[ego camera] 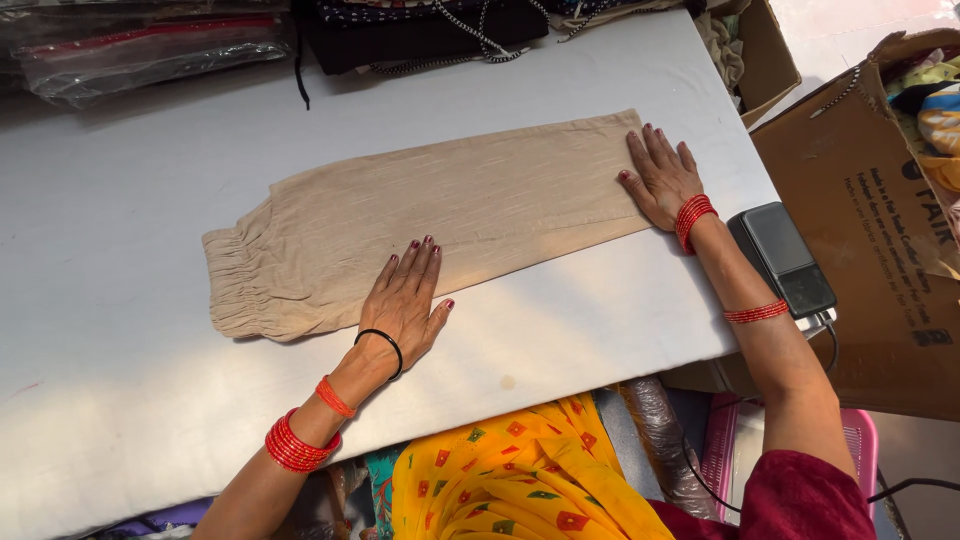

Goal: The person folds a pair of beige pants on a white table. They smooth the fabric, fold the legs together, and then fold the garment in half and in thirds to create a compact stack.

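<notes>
I see both hands flat, fingers spread, gripping nothing: left hand (405,300) on the beige trousers' (430,215) near edge, right hand (662,178) at hem end. Trousers lie mid table (120,350); folded underside hidden. Cardboard box (880,200) cut off at right.

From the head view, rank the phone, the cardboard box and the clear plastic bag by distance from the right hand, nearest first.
From the right hand, flat on the beige garment's end:
1. Phone, just right of the wrist at the table edge.
2. Cardboard box, farther right, off the table.
3. Clear plastic bag, far left corner.
</notes>
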